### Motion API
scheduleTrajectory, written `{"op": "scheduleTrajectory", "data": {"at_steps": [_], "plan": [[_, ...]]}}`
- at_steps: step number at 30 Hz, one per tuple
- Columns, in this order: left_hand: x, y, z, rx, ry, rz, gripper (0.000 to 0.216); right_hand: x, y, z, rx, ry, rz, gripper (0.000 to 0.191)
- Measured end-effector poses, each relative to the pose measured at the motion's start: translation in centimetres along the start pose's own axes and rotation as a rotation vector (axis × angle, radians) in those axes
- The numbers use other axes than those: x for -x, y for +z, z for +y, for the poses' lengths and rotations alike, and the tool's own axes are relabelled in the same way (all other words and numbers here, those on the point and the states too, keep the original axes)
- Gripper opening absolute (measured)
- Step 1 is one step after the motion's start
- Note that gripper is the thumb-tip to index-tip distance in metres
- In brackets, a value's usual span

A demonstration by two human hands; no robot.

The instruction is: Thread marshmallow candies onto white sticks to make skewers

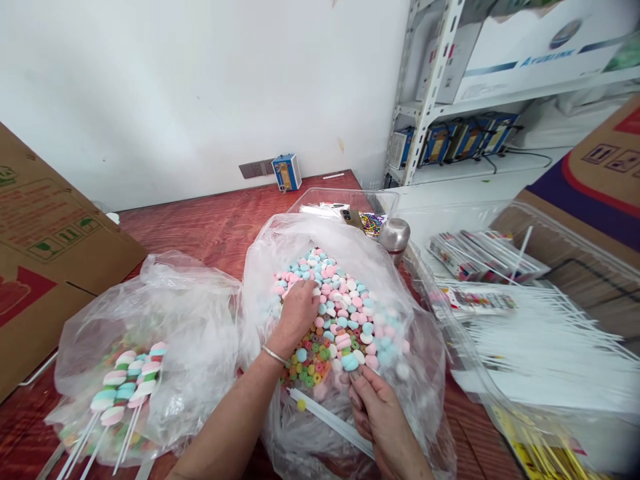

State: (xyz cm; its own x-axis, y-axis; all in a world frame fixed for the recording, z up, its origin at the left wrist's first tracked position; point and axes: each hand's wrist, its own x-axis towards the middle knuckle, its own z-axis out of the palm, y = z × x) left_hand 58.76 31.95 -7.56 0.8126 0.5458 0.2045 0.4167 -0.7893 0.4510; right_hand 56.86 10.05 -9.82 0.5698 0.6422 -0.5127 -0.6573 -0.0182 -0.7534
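My left hand (300,308) reaches into a heap of pink, blue and white marshmallows (345,303) in a clear plastic bag (265,250). Its fingers are curled together among the sweets, and what they pinch is hidden. Lower right, my right hand (373,403) grips a marshmallow skewer (349,361) near its base. Blue and pink pieces with a green ring between them show on it; its stick is mostly hidden by the fingers. Coloured candy rings (315,363) lie below my left hand. White sticks (330,417) rest at the bag's near side.
Several finished skewers (127,380) lie on a second plastic bag (195,320) at left. A cardboard box (60,233) stands beyond it. On the right are a metal flask (395,235) and a clear bin (475,373) of white sticks. Shelving (425,107) stands behind.
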Motion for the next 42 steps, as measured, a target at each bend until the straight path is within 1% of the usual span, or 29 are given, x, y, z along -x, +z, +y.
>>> {"op": "scheduleTrajectory", "data": {"at_steps": [1,2,5,6,8,10,16,20,23,29,32,36,39,40,42], "plan": [[0.4,-0.5,0.2,0.118,-0.037,0.006,0.026,0.0,-0.2,0.1,0.03,-0.029,-0.007,0.043],[0.9,-0.9,0.3,0.293,-0.088,-0.004,0.026,0.1,-0.3,0.2,0.065,-0.064,-0.019,0.043],[2.8,-1.9,1.0,0.947,-0.262,-0.11,0.034,0.1,-0.6,0.3,0.176,-0.17,-0.055,0.043],[3.4,-2.1,1.2,1.093,-0.306,-0.141,0.038,0.2,-0.6,0.3,0.213,-0.193,-0.059,0.042],[4.4,-2.1,1.4,1.243,-0.371,-0.161,0.043,0.3,-0.5,0.1,0.283,-0.218,-0.058,0.04],[5.0,-2.0,1.5,1.296,-0.404,-0.15,0.044,0.4,-0.2,-0.1,0.329,-0.224,-0.052,0.038],[5.3,-2.1,1.8,1.361,-0.398,-0.153,0.043,1.0,0.5,-0.6,0.308,-0.184,-0.056,0.04],[5.5,-2.3,2.0,1.339,-0.384,-0.165,0.043,1.3,1.1,-0.4,0.228,-0.148,-0.028,0.041],[5.7,-2.2,2.1,1.313,-0.362,-0.184,0.042,1.3,1.6,0.0,0.168,-0.122,-0.044,0.045],[5.9,-2.4,2.6,1.234,-0.295,-0.236,0.033,1.3,2.0,0.0,0.103,-0.113,-0.051,0.042],[5.8,-2.5,2.9,1.235,-0.292,-0.216,0.031,1.1,2.2,0.0,0.084,-0.117,-0.015,0.039],[5.9,-2.0,2.9,1.237,-0.265,-0.184,0.028,0.5,2.2,0.5,0.072,-0.112,0.027,0.037],[6.2,-1.5,3.0,1.251,-0.259,-0.159,0.028,0.0,2.3,0.7,0.111,-0.121,0.039,0.035],[6.3,-1.3,3.1,1.298,-0.275,-0.156,0.029,-0.1,2.3,0.7,0.152,-0.14,0.053,0.034],[6.3,-1.2,3.7,1.465,-0.352,-0.126,0.03,-0.1,2.5,0.3,0.307,-0.238,0.101,0.03]]}}
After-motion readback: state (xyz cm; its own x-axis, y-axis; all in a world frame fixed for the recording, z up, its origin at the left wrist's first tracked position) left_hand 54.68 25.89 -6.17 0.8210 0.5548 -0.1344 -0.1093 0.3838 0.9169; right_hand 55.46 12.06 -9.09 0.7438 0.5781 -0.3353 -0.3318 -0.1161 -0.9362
